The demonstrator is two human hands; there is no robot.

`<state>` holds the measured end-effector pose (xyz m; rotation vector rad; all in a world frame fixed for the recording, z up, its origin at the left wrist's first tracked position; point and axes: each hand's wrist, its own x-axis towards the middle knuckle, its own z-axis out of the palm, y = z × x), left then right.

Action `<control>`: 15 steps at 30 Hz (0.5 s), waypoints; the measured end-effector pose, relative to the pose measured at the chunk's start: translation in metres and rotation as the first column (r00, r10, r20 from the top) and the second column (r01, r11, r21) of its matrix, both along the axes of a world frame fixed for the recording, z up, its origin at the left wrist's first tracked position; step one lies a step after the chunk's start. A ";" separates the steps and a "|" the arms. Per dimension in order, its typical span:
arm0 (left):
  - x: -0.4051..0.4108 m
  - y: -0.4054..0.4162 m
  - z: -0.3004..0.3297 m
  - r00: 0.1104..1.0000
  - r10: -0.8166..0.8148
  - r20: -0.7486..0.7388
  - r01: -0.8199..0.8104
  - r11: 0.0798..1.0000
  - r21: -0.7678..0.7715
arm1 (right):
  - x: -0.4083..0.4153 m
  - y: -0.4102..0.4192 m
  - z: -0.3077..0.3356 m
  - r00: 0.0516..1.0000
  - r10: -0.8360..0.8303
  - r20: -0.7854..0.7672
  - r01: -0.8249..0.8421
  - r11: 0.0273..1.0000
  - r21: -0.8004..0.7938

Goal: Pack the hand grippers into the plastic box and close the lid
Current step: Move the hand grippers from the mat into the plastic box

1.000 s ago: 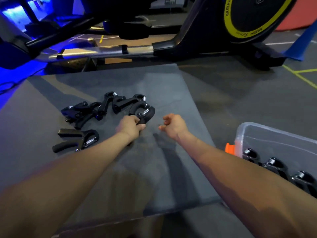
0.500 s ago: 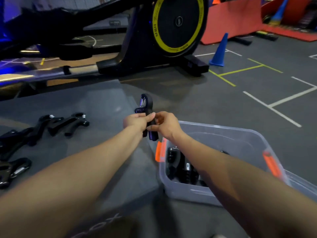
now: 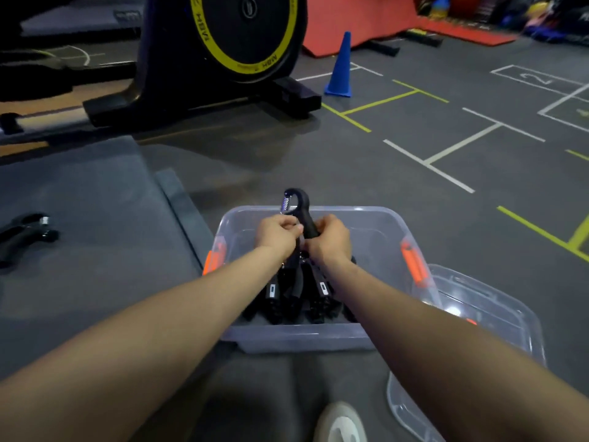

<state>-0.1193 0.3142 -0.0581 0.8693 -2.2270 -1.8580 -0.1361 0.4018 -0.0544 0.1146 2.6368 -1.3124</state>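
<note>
Both hands have carried the held hand gripper (image 3: 298, 215) from the edge of the mat to a spot over the plastic box (image 3: 382, 228), and the view has swung right with them.

Left hand (image 3: 276, 234): closed on the gripper's left handle, fingers curled inward.
Right hand (image 3: 330, 239): closed on the right handle, thumb side toward the left hand; the two hands nearly touch.
Held hand gripper: black, upright, its curved head and silver coil spring rising above both fists, handles hidden below them. It hangs above the middle of the box.
Packed grippers (image 3: 296, 295): several black ones standing side by side in the box, directly beneath the hands, small white labels showing on two of them.
Plastic box: clear, open, on the grey floor (image 3: 318, 167), orange latches (image 3: 412, 260) at its left and right ends.
Lid (image 3: 497, 317): clear, off the box, lying just beside its right side and partly behind the right forearm.
Mat (image 3: 95, 218): dark grey, left of the box; one loose gripper (image 3: 27, 232) lies at its far left edge, well apart from the hands.
Background: exercise machine (image 3: 223, 43) with a yellow-ringed wheel, blue cone (image 3: 340, 68).
Foreground: a light shoe (image 3: 339, 424) at the bottom edge.
</note>
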 end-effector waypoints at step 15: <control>0.000 0.033 -0.067 0.846 -0.381 0.372 0.531 0.660 -0.532 | -0.034 0.088 -0.073 0.909 -0.309 0.279 0.347 0.933 -0.097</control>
